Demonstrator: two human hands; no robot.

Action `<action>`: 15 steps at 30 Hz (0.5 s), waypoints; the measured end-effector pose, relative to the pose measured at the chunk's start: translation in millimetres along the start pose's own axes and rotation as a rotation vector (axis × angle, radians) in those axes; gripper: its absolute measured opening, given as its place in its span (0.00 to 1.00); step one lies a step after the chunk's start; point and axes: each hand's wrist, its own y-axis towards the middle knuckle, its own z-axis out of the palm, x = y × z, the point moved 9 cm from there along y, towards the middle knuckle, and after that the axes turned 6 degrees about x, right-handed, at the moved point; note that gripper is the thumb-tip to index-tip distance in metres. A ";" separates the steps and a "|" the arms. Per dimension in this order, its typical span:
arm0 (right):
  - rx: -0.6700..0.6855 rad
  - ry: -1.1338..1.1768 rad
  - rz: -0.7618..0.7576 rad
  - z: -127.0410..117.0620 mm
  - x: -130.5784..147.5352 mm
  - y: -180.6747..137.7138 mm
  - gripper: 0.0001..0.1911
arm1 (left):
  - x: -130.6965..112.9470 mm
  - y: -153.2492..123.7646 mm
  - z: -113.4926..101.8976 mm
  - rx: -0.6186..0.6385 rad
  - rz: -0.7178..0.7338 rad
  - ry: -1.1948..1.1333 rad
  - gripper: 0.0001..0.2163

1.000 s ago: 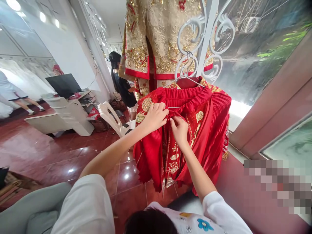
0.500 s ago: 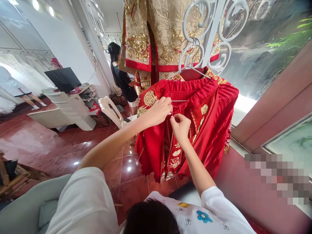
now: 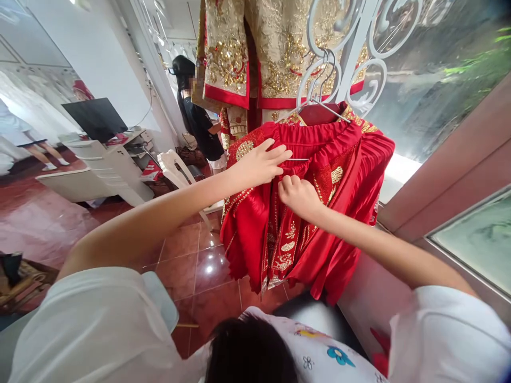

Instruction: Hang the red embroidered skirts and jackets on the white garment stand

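Note:
A red pleated skirt (image 3: 343, 191) with gold embroidery hangs from a wire hanger (image 3: 319, 103) on a white scrolled metal rack (image 3: 351, 48). My left hand (image 3: 259, 162) lies on the skirt's waistband with its fingers stretched out. Just below and to the right, my right hand (image 3: 297, 194) is closed in a pinch on the red fabric under the waistband. Behind the skirt hangs a gold embroidered jacket (image 3: 255, 53) with red trim.
Another person in black (image 3: 199, 125) stands behind the garments. A white plastic chair (image 3: 178, 167) and a white desk (image 3: 104, 165) with a dark monitor (image 3: 96, 118) sit on the left, on glossy red floor tiles (image 3: 191, 260). A window ledge (image 3: 399, 175) runs along the right.
My left hand's fingers have opened and now lie flat on the waistband. My right arm has swung out to the right while its hand stays pinched on the fabric.

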 end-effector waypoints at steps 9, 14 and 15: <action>0.037 -0.080 0.129 12.5 -24.6 -8.7 0.16 | 12.2 11.5 7.3 0.013 0.038 -0.417 0.09; 0.086 -0.017 0.063 30.8 4.0 -25.8 0.20 | 13.8 4.5 -1.9 -0.033 0.041 -0.433 0.08; 0.119 0.000 0.037 42.2 12.8 -32.6 0.20 | 16.0 2.2 -3.1 -0.044 0.040 -0.439 0.08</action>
